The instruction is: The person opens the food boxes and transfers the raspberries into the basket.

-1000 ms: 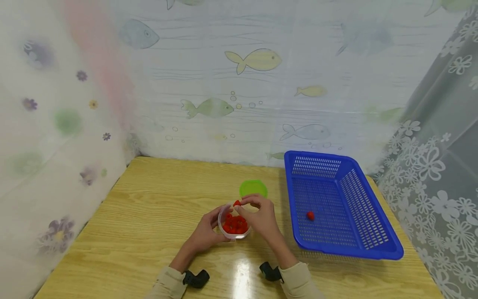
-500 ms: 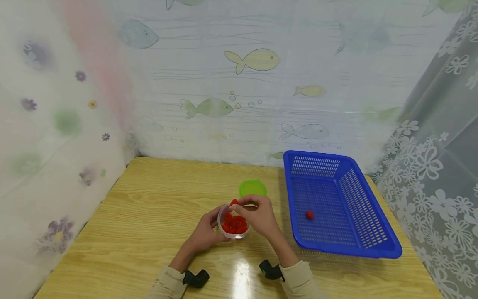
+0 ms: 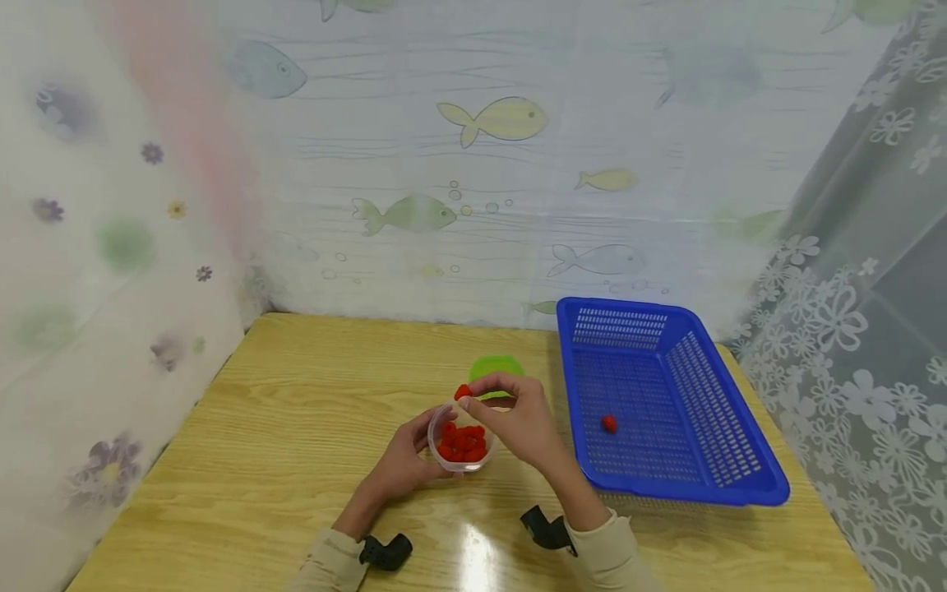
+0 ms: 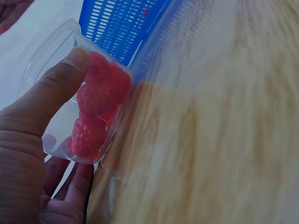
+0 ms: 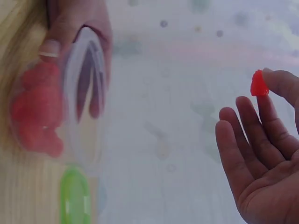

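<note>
My left hand point(image 3: 403, 462) grips a clear plastic container point(image 3: 464, 468) from its left side, the thumb lying along the wall in the left wrist view. Several red raspberries point(image 4: 93, 100) sit inside it, and the container tilts so its mouth faces partly toward the head camera. Just above the far rim, my right hand point(image 3: 524, 418) pinches a single raspberry point(image 5: 259, 84) between thumb and index finger. The other fingers of that hand spread loosely below in the right wrist view. A green lid point(image 3: 494, 364) lies on the table behind the right hand, which partly covers it.
A blue perforated plastic basket point(image 3: 651, 386) stands on the right of the wooden table point(image 3: 318, 395), with one raspberry point(image 3: 609, 423) inside near its left wall. A fish-printed curtain point(image 3: 414, 271) hangs behind the table, and grey lace fabric point(image 3: 851, 395) borders the right.
The right hand has risen slightly with the pinched raspberry over the container's rim. The left hand keeps its hold on the container. The head view has shifted a little.
</note>
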A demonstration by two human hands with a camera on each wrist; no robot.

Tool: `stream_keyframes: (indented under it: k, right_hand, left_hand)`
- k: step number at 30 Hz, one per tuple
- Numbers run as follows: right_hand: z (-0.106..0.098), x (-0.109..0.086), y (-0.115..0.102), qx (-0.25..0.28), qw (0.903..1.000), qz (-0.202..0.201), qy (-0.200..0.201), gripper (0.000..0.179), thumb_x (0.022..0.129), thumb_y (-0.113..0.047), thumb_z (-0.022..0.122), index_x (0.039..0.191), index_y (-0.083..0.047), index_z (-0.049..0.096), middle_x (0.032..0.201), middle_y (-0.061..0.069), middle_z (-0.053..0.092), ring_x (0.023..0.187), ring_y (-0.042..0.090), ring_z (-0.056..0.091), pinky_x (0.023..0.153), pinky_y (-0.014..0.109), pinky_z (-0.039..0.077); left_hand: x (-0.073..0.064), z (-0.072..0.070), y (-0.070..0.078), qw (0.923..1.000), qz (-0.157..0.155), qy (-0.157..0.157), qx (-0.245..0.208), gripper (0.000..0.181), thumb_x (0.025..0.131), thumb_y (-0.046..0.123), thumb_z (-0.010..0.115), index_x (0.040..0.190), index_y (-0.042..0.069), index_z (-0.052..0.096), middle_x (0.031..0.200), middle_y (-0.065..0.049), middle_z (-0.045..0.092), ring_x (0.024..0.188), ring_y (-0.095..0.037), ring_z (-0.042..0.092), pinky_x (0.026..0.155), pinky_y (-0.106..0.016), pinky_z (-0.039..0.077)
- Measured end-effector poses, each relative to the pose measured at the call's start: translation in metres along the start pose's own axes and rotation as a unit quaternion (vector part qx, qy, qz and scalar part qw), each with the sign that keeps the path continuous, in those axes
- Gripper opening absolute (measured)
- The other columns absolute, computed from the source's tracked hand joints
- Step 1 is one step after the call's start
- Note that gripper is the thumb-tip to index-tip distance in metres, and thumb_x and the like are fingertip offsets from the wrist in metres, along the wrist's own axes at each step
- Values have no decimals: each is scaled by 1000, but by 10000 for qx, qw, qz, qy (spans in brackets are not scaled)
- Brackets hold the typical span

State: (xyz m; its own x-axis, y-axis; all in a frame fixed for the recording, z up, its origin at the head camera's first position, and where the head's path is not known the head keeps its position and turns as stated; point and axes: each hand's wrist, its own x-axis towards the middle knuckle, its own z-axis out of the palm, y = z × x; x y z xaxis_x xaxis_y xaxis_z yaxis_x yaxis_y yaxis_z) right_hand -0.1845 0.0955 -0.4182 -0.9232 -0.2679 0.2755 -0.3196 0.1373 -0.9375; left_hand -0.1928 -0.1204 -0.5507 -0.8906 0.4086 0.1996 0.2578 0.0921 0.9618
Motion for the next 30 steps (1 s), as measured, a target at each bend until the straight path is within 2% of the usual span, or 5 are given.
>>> stream_keyframes:
  k: [5, 14, 23, 27, 30]
  right_hand:
    - [-10, 0, -15, -133, 9994, -245, -188, 9, 91, -9, 77, 97, -3, 74, 99, 12, 73, 95, 30, 71, 84, 33, 61]
    - [-34, -1, -33, -604, 9968, -420, -325, 10, 92, -10, 76, 101, -7, 72, 102, 8, 73, 100, 22, 70, 86, 38, 60]
    - [-71, 0, -44, -353, 9984, -184, -402, 9, 96, -5, 70, 103, 0, 69, 107, 14, 70, 93, 18, 72, 82, 30, 61]
    - [-89, 3, -47, -554, 9981, -141, -234, 9, 96, -6, 69, 103, 1, 69, 103, 12, 71, 96, 17, 68, 83, 28, 60]
    - [-103, 5, -48, -763, 9971, -3, -40, 11, 97, -8, 69, 104, 1, 69, 103, 12, 72, 98, 16, 68, 88, 26, 58]
  left_hand:
    - [1, -1, 0, 10000, -48, 23, -25, 92, 75, 10, 92, 154, 8, 43, 149, -14, 54, 140, -31, 49, 114, -33, 41]
    - [2, -2, -2, 10000, 10, 13, -55, 92, 75, 8, 91, 154, 8, 43, 148, -15, 54, 139, -33, 49, 109, -17, 41]
    - [3, -2, -3, 9999, -74, -19, -129, 93, 74, 7, 92, 154, 16, 45, 151, -14, 53, 141, -32, 48, 112, -23, 41]
    - [3, -2, -3, 9998, -122, -34, -125, 94, 73, 7, 92, 154, 17, 45, 151, -13, 53, 141, -32, 48, 114, -30, 41]
    - [4, -1, -3, 9998, -149, -48, -131, 95, 73, 7, 92, 154, 16, 44, 151, -14, 52, 142, -31, 48, 114, -28, 40]
